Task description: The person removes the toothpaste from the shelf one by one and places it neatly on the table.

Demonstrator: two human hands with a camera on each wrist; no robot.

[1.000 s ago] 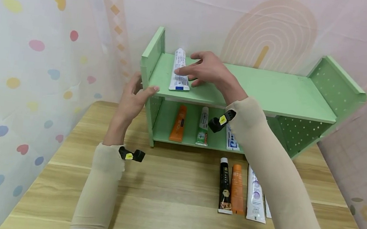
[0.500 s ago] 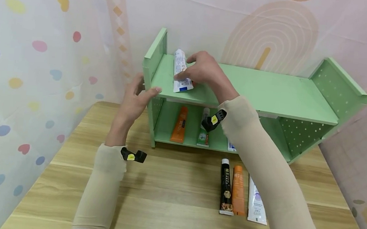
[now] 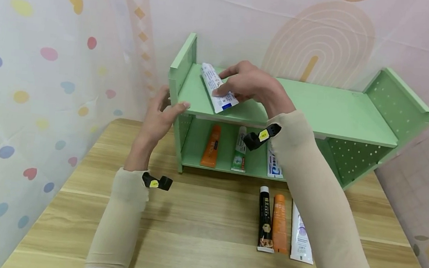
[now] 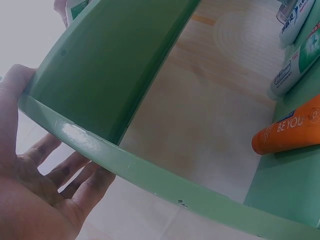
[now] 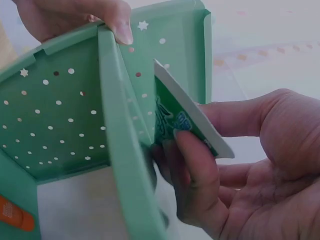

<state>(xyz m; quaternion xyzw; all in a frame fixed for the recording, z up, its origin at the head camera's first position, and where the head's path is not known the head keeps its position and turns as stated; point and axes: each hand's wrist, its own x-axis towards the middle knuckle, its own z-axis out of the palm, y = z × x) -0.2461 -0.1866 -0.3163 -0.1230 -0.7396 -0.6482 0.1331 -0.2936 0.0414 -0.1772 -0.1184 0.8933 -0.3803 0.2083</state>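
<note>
My right hand [image 3: 252, 86] pinches a white toothpaste tube [image 3: 211, 77] near its flat crimped end, above the left part of the green shelf's top board [image 3: 337, 107]. The tube lies slanted, cap end toward the back left; whether it still touches the board I cannot tell. In the right wrist view the tube's green printed face [image 5: 167, 107] shows between thumb and fingers. My left hand [image 3: 155, 119] grips the front edge of the shelf's left side panel [image 3: 183, 55], thumb on the inner side and fingers outside. The left wrist view shows this grip [image 4: 45, 195] too.
On the lower board lie an orange tube [image 3: 211, 146], a green-and-white tube [image 3: 239, 151] and a white-and-blue tube [image 3: 274, 162]. A black tube [image 3: 266, 221], another orange tube [image 3: 280, 224] and a white-and-purple tube [image 3: 301, 237] lie on the wooden table [image 3: 197, 236], partly beside my right forearm.
My right fingers have closed on the white toothpaste tube. Its flat end has swung to the right, so the tube has gone from nearly straight to slanted. My left hand keeps its place.
</note>
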